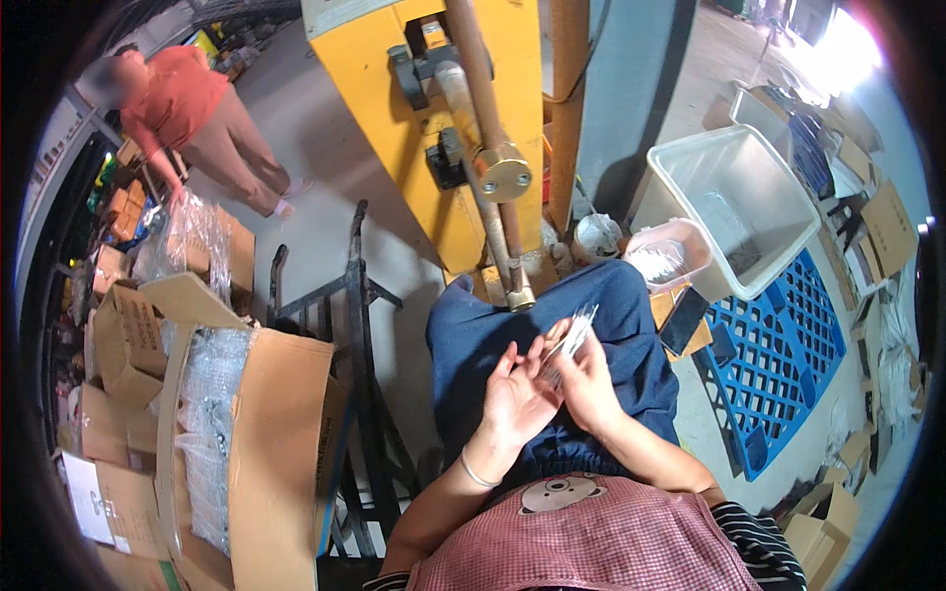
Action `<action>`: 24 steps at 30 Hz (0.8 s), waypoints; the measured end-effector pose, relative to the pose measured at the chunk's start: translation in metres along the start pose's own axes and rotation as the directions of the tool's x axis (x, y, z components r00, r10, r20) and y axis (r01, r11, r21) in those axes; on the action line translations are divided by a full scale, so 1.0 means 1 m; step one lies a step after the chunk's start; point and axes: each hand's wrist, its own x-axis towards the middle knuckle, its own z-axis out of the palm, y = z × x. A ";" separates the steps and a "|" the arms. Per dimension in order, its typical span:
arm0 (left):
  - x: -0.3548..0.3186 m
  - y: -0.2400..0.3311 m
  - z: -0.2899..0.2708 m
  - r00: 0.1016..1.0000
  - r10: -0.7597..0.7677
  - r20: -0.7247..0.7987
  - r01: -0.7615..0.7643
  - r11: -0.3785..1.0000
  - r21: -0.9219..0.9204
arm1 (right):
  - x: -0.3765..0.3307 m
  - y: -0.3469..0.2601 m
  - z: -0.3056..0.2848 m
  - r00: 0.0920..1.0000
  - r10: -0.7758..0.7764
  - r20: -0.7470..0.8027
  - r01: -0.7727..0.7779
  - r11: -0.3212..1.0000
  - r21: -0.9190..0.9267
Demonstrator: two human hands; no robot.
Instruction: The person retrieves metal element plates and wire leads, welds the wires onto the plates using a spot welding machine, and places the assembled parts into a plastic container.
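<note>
Far left: a co-worker [177,84] in a red top, one arm down to clear plastic wrap [192,241] over stacked boxes. Nearer, one open cardboard box [281,453], filled with bubble wrap [205,424]. Beside it, a black metal frame [357,325].

Centre: a yellow machine [414,158] with upright metal rods. Before it, the wearer's lap in dark blue trousers [463,345], below it a pink checked apron [581,537]. Left hand [520,399]: palm upturned, fingers bent beside the bundle; whether it grips, cannot tell. One bundle [574,337] of small, pale, thin pieces, over the lap, exact kind unclear. Right hand [588,384]: grasping the bundle between thumb and fingers.

Right: a white bucket [588,252]; a pale tub [680,227] holding whitish pieces; a dark phone [686,320] on cardboard; a large white bin [788,246], beside a blue pallet [778,364]. Far right: cardboard pieces [889,227].
</note>
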 end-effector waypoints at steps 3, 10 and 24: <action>-0.002 0.003 0.016 0.995 0.045 0.084 -0.051 0.996 0.074 | -0.002 0.005 0.010 0.985 -0.040 0.169 0.049 0.998 -0.050; -0.015 0.007 -0.002 0.963 0.248 0.107 -0.251 0.968 0.010 | -0.001 0.015 0.008 0.865 0.148 0.479 0.029 0.939 -0.342; -0.019 0.012 -0.070 0.889 0.424 0.173 -0.425 0.904 -0.032 | 0.000 0.031 0.032 0.644 0.041 0.764 0.667 0.459 -0.587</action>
